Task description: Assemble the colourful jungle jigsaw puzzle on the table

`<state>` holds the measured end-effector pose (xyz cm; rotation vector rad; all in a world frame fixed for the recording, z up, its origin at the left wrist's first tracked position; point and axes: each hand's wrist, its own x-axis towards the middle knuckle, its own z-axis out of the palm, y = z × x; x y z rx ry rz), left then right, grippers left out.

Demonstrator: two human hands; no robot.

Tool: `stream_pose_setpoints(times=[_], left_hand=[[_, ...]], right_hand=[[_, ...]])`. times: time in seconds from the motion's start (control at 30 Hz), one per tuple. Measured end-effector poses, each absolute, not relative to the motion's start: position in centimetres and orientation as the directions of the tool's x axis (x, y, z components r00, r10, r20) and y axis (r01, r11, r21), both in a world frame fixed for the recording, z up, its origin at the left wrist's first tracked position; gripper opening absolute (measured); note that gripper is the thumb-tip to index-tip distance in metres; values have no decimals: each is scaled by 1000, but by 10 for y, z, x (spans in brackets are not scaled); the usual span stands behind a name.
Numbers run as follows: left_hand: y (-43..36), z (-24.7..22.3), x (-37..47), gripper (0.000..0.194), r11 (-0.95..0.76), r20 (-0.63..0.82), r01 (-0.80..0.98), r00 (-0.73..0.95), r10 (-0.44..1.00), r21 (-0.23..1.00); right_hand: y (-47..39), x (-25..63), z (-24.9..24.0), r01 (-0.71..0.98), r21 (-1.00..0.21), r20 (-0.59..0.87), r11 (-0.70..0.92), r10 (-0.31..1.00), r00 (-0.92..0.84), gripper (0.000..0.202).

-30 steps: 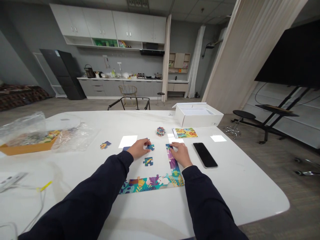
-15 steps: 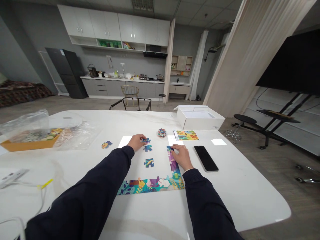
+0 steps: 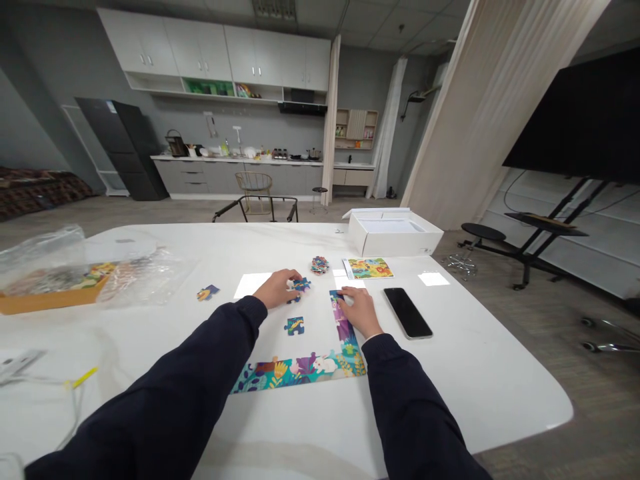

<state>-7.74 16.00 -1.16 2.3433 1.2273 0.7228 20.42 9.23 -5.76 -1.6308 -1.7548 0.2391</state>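
Observation:
My left hand (image 3: 281,289) is closed in a pinch on a blue jigsaw puzzle piece (image 3: 303,285), lifted a little and partly over another piece. Below it lies a loose blue puzzle piece with a yellow pattern (image 3: 295,325). On the right, my right hand (image 3: 362,312) has its curled fingers on the blue puzzle piece (image 3: 335,294) at the top end of the joined puzzle border (image 3: 300,370). That border forms an L along the bottom and right, with a white rabbit and plants on it.
A pile of puzzle pieces (image 3: 319,265) lies beyond my hands, beside a picture card (image 3: 370,268) and a white box (image 3: 395,233). Right of my hand is a phone (image 3: 407,313). On the left are a lone piece (image 3: 207,293) and an orange tray (image 3: 55,297) with plastic wrap.
My left hand has moved slightly right with the puzzle piece, now covering part of the piece below. My right hand stays at the border's top end. The view has shifted slightly.

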Motion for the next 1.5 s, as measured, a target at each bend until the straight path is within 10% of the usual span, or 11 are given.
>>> stream_pose_setpoints(times=[0.6, 0.93, 1.17, 1.5], left_hand=[[135, -17, -5, 40, -713, 181, 625, 698, 693, 319], [146, -24, -85, 56, -475, 187, 722, 446, 875, 502], [151, -36, -107, 31, -442, 177, 676, 426, 887, 590], [96, -12, -110, 32, -543, 243, 671, 493, 835, 505]], right_hand=[[92, 203, -57, 788, -588, 368, 182, 928, 60, 22], [90, 201, -56, 795, -574, 380, 196, 924, 46, 27], [91, 205, -57, 793, -576, 380, 199, 924, 44, 32], [91, 206, -55, 787, -582, 382, 203, 923, 44, 31]])
